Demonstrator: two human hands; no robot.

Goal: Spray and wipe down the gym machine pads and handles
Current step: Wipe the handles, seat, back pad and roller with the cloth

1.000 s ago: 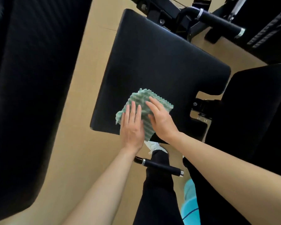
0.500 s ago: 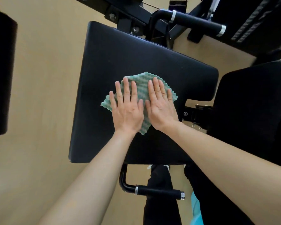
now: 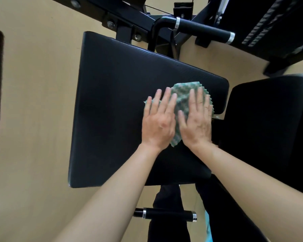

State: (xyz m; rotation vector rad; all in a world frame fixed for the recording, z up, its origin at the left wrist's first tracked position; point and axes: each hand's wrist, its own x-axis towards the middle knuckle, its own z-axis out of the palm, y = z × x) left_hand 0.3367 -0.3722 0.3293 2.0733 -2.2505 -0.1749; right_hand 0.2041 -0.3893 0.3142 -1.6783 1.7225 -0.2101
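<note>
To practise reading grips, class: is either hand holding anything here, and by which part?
Nothing is gripped. The left hand and right hand lie flat, fingers straight, pressing the green cloth onto the black pad across its middle.

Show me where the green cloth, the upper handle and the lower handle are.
green cloth (image 3: 184, 92), head view, on the uncovered weave near its top edge.
upper handle (image 3: 203, 30), head view, middle of its black grip.
lower handle (image 3: 168, 214), head view, middle of its black grip.

black vinyl machine pad (image 3: 112, 105), green checked zigzag-edged cloth (image 3: 182, 100) flat near its right edge, under my left hand (image 3: 158, 125), my right hand (image 3: 197, 125)
</note>
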